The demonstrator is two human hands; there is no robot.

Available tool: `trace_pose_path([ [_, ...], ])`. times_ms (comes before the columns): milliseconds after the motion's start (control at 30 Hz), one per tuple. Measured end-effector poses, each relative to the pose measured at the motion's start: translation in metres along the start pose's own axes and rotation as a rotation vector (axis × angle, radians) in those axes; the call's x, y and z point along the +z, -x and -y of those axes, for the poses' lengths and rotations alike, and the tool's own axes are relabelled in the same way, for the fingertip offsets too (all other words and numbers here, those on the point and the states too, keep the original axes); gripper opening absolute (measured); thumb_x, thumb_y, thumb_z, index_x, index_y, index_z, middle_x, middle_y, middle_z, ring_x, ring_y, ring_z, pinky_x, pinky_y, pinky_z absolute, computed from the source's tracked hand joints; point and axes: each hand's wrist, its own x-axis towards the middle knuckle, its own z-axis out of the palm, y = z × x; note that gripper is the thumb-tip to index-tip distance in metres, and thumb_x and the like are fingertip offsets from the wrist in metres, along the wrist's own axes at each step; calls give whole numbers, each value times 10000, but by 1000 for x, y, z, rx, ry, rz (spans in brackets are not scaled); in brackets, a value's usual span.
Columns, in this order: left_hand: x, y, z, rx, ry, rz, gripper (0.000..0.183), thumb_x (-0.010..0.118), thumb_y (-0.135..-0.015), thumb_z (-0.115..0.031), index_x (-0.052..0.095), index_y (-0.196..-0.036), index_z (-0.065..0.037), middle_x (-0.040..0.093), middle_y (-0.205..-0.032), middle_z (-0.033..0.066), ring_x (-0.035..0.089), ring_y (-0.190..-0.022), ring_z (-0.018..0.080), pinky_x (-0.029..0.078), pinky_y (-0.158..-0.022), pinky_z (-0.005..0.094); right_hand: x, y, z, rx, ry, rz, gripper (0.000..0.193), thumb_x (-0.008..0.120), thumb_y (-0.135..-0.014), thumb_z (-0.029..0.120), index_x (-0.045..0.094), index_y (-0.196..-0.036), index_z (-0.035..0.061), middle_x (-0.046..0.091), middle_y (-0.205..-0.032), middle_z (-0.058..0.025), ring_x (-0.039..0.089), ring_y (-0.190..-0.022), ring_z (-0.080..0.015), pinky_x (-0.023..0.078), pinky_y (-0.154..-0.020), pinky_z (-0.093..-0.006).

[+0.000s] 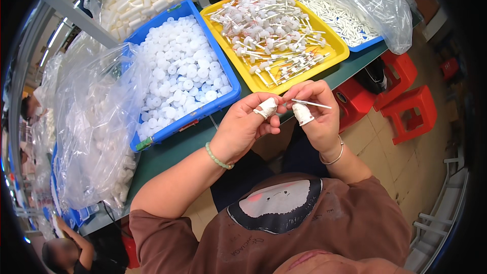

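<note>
My two hands meet just in front of the table's near edge, thumbs wrapped in white tape. Between the thumb and fingers of my right hand point(320, 114) is a thin white stick point(318, 104), pointing off to the right. My left hand point(248, 122) is closed in a pinch beside the stick's other end; whatever lies in its fingertips is too small to make out. Just beyond the hands, a yellow tray point(332, 50) holds many white sticks with round white pieces and orange-red threads. Left of it, a blue tray point(215, 104) is full of translucent white discs.
Another blue tray point(373, 44) with short white sticks stands at the back right, partly under a clear plastic bag point(390, 15). Large bags of white parts point(86, 137) crowd the left. Red stools point(413, 114) stand on the tiled floor at right. Another person point(76, 248) sits at lower left.
</note>
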Motion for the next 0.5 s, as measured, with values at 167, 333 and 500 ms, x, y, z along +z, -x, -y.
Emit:
trace_pose_path([
  [167, 1, 1, 0, -7, -9, -16, 174, 521, -968, -141, 574, -1097, -35, 629, -955, 40, 581, -736, 61, 535, -665, 206, 7, -3, 8, 40, -16, -15, 250, 503, -837, -90, 475, -1064, 10, 549, -1053, -123, 576, -963, -140, 477, -873, -286],
  [333, 0, 1, 2, 51, -59, -27, 163, 520, -968, -132, 577, -1089, -38, 621, -958, 37, 571, -747, 60, 519, -681, 211, -4, -9, 19, 94, 98, 153, 213, 520, -805, -98, 533, -994, 0, 554, -1040, -105, 585, -949, -145, 476, -870, -289],
  [500, 3, 1, 1, 60, -134, -50, 159, 520, -969, -139, 582, -1075, -39, 616, -972, 36, 564, -750, 58, 508, -687, 209, -3, 0, 26, 206, 252, 24, 162, 594, -797, -79, 600, -948, -20, 607, -1017, -88, 629, -919, -175, 500, -818, -296],
])
